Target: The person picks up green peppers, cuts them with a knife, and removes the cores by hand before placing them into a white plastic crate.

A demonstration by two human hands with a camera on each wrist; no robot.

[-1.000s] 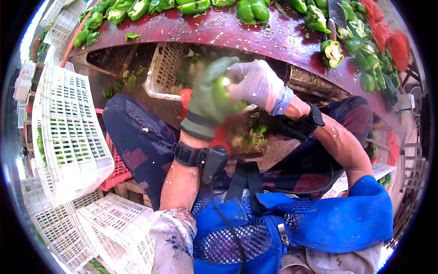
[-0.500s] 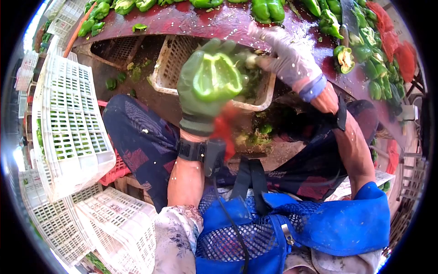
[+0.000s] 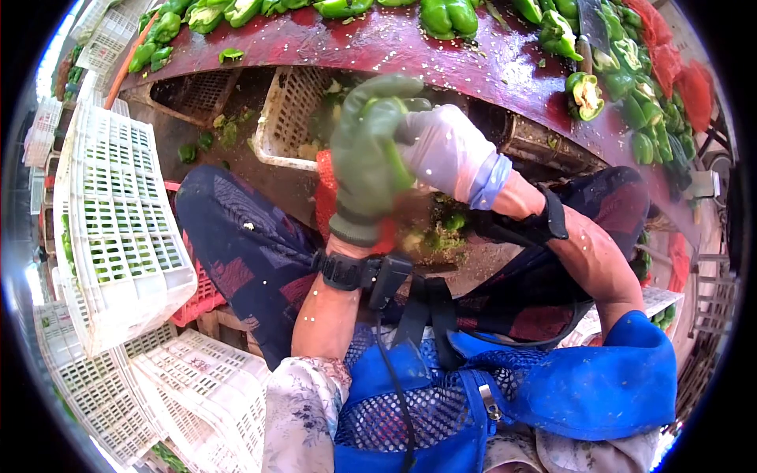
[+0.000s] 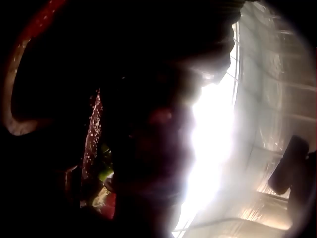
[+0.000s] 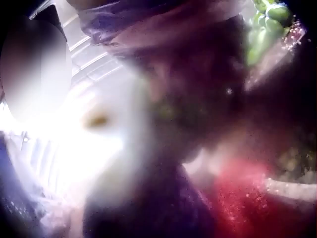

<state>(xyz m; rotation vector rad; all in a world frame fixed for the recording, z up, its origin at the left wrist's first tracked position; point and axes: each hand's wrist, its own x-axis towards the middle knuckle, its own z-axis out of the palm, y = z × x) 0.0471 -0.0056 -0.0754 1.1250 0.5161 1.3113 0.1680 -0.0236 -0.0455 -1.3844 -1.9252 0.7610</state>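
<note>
In the head view my left hand (image 3: pixel 367 162), in a green glove, grips a green pepper (image 3: pixel 386 130) above the floor crate. Blur covers part of that pepper. My right hand (image 3: pixel 456 156), in a pale thin glove, has its fingers curled against the pepper's right side; their tips are hidden. Deep shadow fills most of the left wrist view. Blurred in the right wrist view are the glove's bluish cuff (image 5: pixel 106 29) and something red (image 5: pixel 242 198).
A dark red table (image 3: pixel 355 49) curves across the top, bearing green peppers (image 3: pixel 448 17), a cut pepper (image 3: pixel 584 96) and a knife (image 3: pixel 591 27). Below its edge stands a dirty white crate (image 3: pixel 284 106). White crates (image 3: pixel 118 236) are stacked at the left. Red netting (image 3: pixel 694 94) lies right.
My right hand has come back from the table edge to the pepper, its fingers now curled. The pepper's open face, turned up half a second ago, is now turned away.
</note>
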